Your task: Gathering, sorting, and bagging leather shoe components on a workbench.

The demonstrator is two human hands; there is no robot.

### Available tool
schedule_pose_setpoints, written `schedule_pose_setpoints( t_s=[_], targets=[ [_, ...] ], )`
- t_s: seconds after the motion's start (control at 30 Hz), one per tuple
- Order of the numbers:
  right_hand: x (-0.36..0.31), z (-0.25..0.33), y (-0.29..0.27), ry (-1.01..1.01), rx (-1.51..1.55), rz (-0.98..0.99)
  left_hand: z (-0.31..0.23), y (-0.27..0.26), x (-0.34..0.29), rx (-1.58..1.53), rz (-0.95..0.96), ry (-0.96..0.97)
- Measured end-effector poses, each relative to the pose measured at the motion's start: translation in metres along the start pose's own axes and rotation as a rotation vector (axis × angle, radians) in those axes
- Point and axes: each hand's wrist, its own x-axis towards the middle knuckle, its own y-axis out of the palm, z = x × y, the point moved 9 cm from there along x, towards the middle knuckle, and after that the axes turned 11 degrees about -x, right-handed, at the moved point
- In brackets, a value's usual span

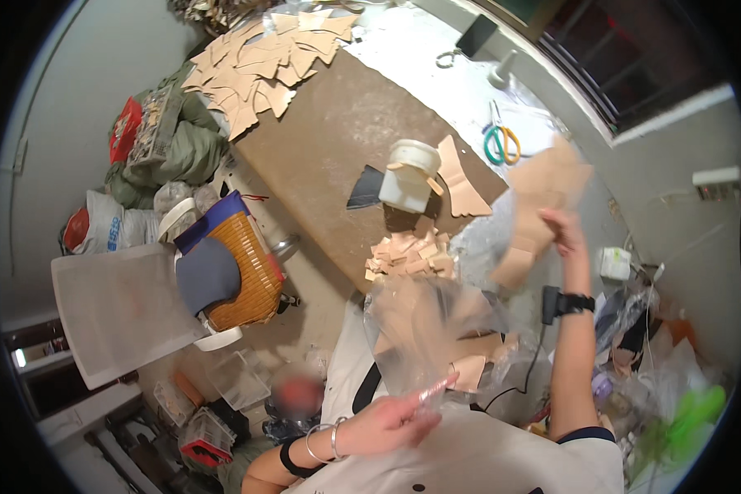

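My right hand is raised over the right side of the table, closed on some flat tan cut-outs that look like leather; motion blurs them. In my lap lies a clear plastic bag with more tan cut-outs in it. My left hand pinches the near edge of this bag. Just beyond the bag, small folded tan pieces are heaped at the table's near edge. Behind them stands a white container, with a single curved tan piece to its right.
The brown mat covers much of the table. Many tan cut-outs lie piled at the far left. Scissors and a phone rest along the right side. A chair stands at left; plastic bags crowd the lower right.
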Motion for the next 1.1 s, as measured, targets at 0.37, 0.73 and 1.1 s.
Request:
schedule_pose_setpoints(
  t_s=[0.37, 0.73, 1.1],
  targets=[
    [-0.3, 0.053, 0.124, -0.391, -0.893, 0.521, -0.016, -0.003, 0.0, -0.303, -0.037, 0.121],
    [-0.026, 0.011, 0.087, -0.243, -0.483, 0.017, 0.003, -0.006, -0.017, -0.192, -0.053, 0.124],
    [0.059, -0.047, 0.129, -0.201, -1.176, -0.139, -0.003, -0.012, -0.011, -0.233, -0.007, 0.038]
  ],
)
